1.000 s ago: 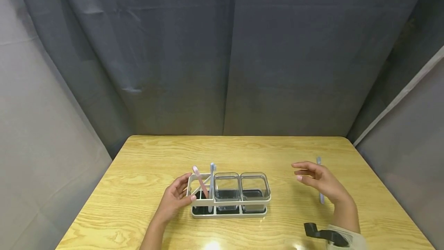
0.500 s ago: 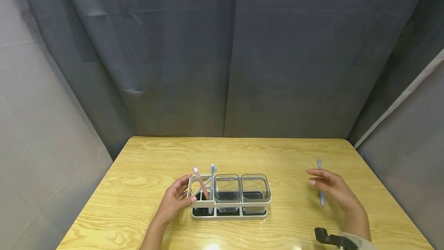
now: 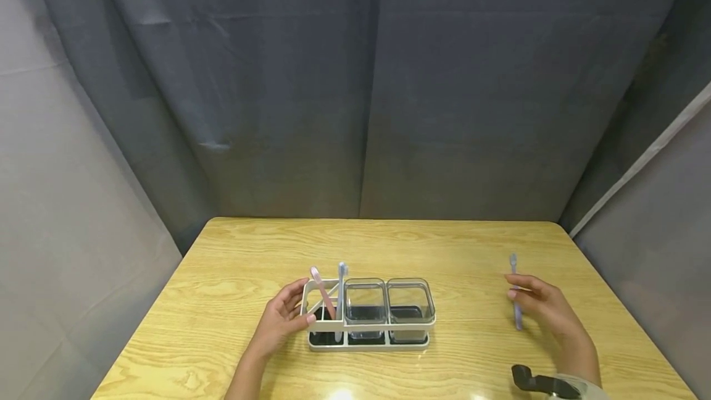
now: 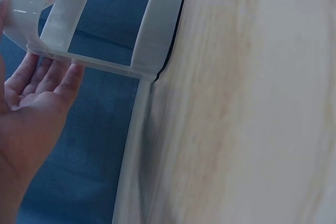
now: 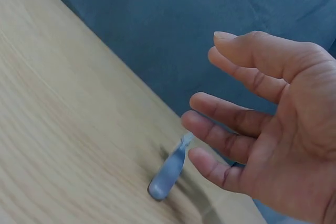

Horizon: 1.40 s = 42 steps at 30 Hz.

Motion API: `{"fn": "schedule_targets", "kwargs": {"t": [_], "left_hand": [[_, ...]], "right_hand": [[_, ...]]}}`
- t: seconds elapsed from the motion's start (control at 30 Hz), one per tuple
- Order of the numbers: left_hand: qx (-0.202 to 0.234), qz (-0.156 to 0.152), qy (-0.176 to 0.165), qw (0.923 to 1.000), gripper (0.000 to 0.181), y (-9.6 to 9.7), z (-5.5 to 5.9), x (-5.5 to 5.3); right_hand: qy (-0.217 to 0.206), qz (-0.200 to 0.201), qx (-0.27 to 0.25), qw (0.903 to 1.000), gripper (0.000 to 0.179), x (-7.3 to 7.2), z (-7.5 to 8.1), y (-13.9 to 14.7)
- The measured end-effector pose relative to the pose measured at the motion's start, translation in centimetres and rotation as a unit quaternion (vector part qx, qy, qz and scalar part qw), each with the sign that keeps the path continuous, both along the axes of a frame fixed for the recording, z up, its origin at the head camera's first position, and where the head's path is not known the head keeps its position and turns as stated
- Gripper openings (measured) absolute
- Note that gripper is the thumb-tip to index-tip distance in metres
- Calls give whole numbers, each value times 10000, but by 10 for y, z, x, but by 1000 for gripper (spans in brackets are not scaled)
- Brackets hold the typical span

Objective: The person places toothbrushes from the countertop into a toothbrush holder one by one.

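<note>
At the left end of a white toothbrush holder, my left hand grips the frame, thumb on the front rail and fingers behind. The left wrist view shows those fingertips against the rail. A pink toothbrush and a light blue toothbrush lean in the holder's left section. Over on the right, a bluish-purple toothbrush lies on the table, partly covered by my right hand. That hand hovers with fingers spread and slightly bent, holding nothing; its right wrist view shows the toothbrush below the fingers.
Two clear square cups stand in the holder's middle and right sections. The wooden table has rounded far corners. Grey curtains hang behind it and on both sides. A black mount sits on my right wrist.
My right hand has moved rightward and slightly down, over the toothbrush on the table, and its thumb and fingers are closer together. My left hand stays on the holder.
</note>
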<state>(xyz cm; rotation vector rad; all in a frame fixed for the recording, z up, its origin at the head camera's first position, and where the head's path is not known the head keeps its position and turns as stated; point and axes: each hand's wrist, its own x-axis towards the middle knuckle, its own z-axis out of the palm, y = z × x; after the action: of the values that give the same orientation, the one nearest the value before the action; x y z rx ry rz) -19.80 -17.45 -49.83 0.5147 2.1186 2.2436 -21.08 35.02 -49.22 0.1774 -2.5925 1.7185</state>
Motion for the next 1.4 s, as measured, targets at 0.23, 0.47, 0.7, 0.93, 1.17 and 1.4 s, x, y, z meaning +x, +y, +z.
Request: {"fn": "schedule_targets", "kwargs": {"t": [0.23, 0.47, 0.7, 0.93, 1.17, 1.4], "left_hand": [[74, -35, -62, 9999, 68, 2, -1, -1], [165, -47, -144, 9997, 69, 2, -3, -2], [200, -118, -72, 9997, 69, 3, -3, -3], [240, -193, -19, 9995, 69, 2, -5, -3], [299, -219, 97, 9993, 69, 0, -7, -4], [358, -222, 159, 9990, 69, -2, -8, -4]], "right_hand": [[-160, -235, -289, 9992, 44, -3, -13, 10], [-156, -671, -361, 9970, 50, -7, -23, 16], [-8, -683, -696, 9952, 59, -12, -28, 15], [-501, -785, -983, 9908, 68, -20, -34, 20], [-1052, -607, -1545, 9805, 73, -32, -40, 30], [-1224, -554, -1399, 9810, 75, -39, -41, 32]]}}
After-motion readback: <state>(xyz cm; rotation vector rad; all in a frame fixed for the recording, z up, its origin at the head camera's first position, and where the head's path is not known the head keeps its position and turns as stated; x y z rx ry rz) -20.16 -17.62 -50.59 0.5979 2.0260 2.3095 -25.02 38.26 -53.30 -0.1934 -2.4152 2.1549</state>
